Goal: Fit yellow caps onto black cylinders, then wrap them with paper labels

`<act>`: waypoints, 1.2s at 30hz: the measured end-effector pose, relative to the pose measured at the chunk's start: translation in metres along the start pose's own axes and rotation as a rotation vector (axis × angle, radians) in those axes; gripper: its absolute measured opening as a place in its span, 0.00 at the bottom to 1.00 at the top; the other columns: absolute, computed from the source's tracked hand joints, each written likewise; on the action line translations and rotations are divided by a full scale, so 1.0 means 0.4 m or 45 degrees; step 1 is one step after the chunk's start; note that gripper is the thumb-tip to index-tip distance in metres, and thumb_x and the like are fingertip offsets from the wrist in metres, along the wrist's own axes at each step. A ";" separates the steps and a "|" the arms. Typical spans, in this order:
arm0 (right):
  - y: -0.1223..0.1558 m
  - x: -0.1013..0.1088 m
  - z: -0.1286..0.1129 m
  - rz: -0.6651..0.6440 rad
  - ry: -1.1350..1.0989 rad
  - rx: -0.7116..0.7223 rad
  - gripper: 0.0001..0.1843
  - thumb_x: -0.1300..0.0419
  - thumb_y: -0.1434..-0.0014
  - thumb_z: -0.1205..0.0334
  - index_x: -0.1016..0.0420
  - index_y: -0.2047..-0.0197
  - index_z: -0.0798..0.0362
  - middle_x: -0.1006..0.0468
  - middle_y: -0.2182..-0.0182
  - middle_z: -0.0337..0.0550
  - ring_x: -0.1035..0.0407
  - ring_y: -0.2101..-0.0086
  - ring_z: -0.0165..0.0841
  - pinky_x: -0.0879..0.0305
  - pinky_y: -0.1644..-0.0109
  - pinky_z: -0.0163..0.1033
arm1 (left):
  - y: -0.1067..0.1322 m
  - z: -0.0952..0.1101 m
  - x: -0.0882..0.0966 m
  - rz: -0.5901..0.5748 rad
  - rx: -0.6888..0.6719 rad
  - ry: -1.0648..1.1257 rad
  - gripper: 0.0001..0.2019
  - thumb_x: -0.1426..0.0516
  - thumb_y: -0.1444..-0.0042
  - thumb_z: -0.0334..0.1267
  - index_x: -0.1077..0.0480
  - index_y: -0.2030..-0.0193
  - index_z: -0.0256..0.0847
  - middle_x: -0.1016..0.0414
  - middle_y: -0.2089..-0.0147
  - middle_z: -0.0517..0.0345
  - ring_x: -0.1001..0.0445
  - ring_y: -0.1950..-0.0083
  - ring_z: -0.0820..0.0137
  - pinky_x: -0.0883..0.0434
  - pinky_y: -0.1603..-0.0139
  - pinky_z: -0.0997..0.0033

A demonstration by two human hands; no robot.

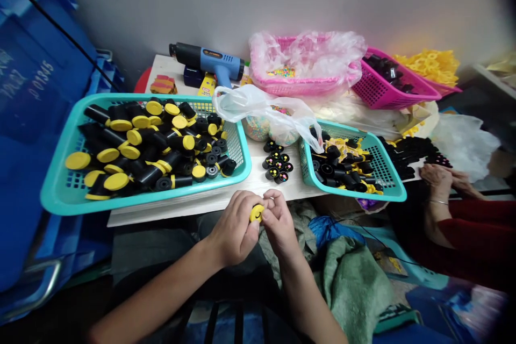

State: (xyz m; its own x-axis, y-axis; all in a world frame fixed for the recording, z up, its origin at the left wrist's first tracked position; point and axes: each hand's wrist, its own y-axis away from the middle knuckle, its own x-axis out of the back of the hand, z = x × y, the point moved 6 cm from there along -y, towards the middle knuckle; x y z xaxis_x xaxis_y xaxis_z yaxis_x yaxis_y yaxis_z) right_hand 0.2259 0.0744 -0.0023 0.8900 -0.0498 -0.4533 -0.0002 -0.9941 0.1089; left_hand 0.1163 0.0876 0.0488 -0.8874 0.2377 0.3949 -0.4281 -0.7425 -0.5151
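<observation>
Both hands meet just off the table's front edge around a small round yellow plastic part. My left hand wraps it from the left, thumb below and fingers over the top. My right hand pinches its right side between thumb and fingers. Whether a black body is joined to the part is hidden by the fingers. Beyond my hands a cluster of black cups with coloured beads inside stands on the white table.
To the left is a teal basket of black cylinders with yellow caps. A smaller teal basket of black and yellow parts lies right. Behind are a blue heat gun, a plastic-lined pink basket and bead bags. A co-worker's hands are far right.
</observation>
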 end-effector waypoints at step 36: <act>0.029 -0.030 0.017 -0.031 -0.146 -0.046 0.22 0.39 0.52 0.43 0.25 0.62 0.52 0.25 0.62 0.47 0.31 0.56 0.44 0.35 0.47 0.49 | -0.011 0.043 -0.044 -0.163 -0.284 -0.109 0.15 0.53 0.46 0.32 0.45 0.51 0.42 0.28 0.63 0.55 0.31 0.59 0.61 0.43 0.57 0.58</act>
State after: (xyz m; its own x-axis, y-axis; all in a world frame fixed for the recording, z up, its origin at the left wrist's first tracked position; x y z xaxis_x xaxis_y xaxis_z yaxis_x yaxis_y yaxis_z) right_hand 0.2120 0.0627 -0.0017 0.8315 -0.0386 -0.5541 0.0390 -0.9911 0.1275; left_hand 0.1369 0.0758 0.0571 -0.8100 0.2602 0.5256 -0.5716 -0.5511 -0.6079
